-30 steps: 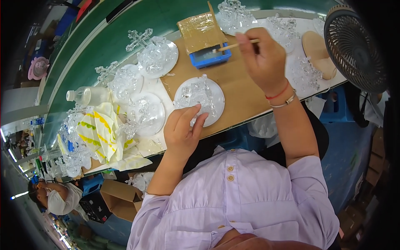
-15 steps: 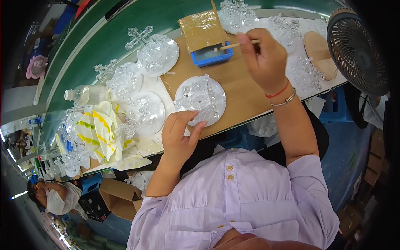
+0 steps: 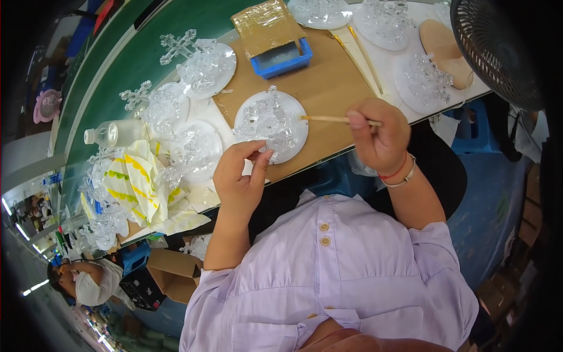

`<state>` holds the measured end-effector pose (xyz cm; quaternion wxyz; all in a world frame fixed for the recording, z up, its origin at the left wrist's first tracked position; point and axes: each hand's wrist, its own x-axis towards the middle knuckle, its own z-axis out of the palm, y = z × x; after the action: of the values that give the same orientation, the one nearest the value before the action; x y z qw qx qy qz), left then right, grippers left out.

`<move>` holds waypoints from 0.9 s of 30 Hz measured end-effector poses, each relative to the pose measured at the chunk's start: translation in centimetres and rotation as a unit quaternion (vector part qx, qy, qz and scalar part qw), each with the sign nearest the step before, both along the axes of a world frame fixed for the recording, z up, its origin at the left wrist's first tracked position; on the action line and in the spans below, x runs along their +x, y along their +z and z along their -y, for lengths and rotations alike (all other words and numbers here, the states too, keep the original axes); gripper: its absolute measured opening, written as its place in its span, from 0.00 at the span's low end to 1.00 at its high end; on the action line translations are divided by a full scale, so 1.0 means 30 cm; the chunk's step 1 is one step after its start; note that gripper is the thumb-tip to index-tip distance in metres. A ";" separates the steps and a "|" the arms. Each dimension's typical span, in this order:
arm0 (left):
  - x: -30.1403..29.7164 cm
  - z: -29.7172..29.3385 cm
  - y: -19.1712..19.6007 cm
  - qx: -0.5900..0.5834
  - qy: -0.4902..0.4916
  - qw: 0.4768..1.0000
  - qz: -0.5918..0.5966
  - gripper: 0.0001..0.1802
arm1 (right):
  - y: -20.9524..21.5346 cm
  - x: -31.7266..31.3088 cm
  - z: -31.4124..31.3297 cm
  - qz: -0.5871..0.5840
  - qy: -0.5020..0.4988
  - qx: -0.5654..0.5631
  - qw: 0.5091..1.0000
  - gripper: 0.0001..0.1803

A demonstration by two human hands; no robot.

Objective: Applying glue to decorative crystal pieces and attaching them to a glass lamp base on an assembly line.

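A round white disc point(image 3: 300, 136) carrying a clear crystal-like plastic ornament point(image 3: 267, 120) lies on a brown cardboard sheet in front of me. My left hand point(image 3: 241, 176) is at its near left edge, thumb and forefinger pinched close together on the rim. The exact contact is partly hidden. Between the fingers of my right hand point(image 3: 380, 132) is a thin wooden stick point(image 3: 328, 118), held level. Its tip points left and reaches the disc's right edge. Beyond the disc sits a blue tray point(image 3: 281, 71), partly covered by a taped cardboard flap point(image 3: 267, 26).
Similar discs with clear ornaments point(image 3: 208, 70) stand to the left, far and right. Two slim sticks point(image 3: 366, 61) lie right of the tray. A clear bottle point(image 3: 117, 134) and patterned wrapper point(image 3: 141, 182) are at the left, a dark fan point(image 3: 498, 53) at the far right.
My right hand has come down and nearer, bringing the stick's tip from the blue tray to the disc's edge. My left hand stays at the disc. The view has shifted slightly.
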<state>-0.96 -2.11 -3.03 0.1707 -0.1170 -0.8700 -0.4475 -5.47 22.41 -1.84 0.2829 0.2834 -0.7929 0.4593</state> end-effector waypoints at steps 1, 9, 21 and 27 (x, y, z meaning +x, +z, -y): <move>0.002 0.000 0.000 -0.001 -0.004 1.000 0.001 0.11 | -0.005 -0.005 0.007 -0.009 0.016 0.011 1.000 0.05; 0.009 -0.001 0.001 -0.005 0.006 1.000 0.001 0.11 | -0.009 -0.012 0.022 -0.018 0.022 0.014 1.000 0.05; 0.000 -0.016 0.002 0.021 0.016 1.000 0.015 0.09 | 0.004 -0.019 0.031 -0.012 0.019 0.024 0.999 0.06; -0.002 -0.029 0.001 0.010 0.005 1.000 0.006 0.09 | -0.013 -0.053 0.035 -0.007 -0.002 -0.002 1.000 0.06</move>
<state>-1.02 -1.23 -3.00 0.1693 -0.1080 -0.8670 -0.4561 -7.07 21.36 -2.23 0.2900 0.2842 -0.7904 0.4588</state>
